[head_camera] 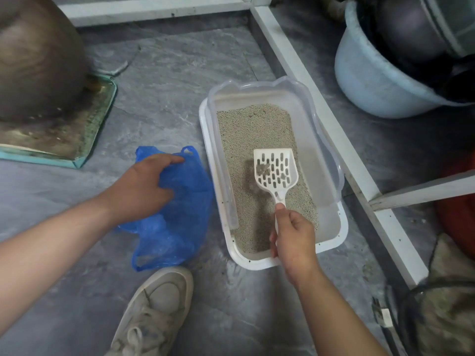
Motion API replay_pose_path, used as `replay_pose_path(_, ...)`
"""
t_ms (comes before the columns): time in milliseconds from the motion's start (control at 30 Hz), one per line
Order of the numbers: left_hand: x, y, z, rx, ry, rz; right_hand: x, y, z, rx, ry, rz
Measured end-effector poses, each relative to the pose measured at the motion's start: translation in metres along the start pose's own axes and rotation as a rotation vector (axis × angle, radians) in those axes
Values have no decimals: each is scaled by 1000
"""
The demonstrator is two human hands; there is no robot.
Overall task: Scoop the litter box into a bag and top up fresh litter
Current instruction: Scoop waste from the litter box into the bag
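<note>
A white litter box (331, 240) with a clear rim stands on the grey floor, filled with beige litter (257, 134). My right hand (294, 237) grips the handle of a white slotted scoop (276, 170), held above the litter with a few grey clumps on its blade. Left of the box lies a crumpled blue plastic bag (180, 222). My left hand (145, 188) rests on the bag's upper part, fingers stretched toward its handle; whether it pinches the plastic is unclear.
A beige shoe (156, 309) stands on the floor in front of the bag. A big brown pot (36, 60) sits on a stained tray at left. A white frame (334, 129) runs right of the box, with a pale blue tub (372, 78) beyond.
</note>
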State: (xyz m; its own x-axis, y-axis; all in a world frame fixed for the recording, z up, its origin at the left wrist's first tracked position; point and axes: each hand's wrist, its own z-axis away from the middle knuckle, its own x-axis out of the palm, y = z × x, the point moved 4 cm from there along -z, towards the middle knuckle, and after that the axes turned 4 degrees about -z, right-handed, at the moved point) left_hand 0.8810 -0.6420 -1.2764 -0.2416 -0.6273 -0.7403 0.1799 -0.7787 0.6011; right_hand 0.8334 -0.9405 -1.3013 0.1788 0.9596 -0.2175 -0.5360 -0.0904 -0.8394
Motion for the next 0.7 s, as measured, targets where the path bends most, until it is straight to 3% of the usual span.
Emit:
replay_pose_path(200, -3, -6, 0, -21, 16, 38, -1, -6, 12, 87, -48, -135)
replay_pose_path(433, -5, -8, 3, -43, 27, 81, 12, -34, 36, 36, -134, -228)
replay_pose_path(700, -12, -20, 4, -100, 44, 109, 48, -27, 89, -39, -348, -121)
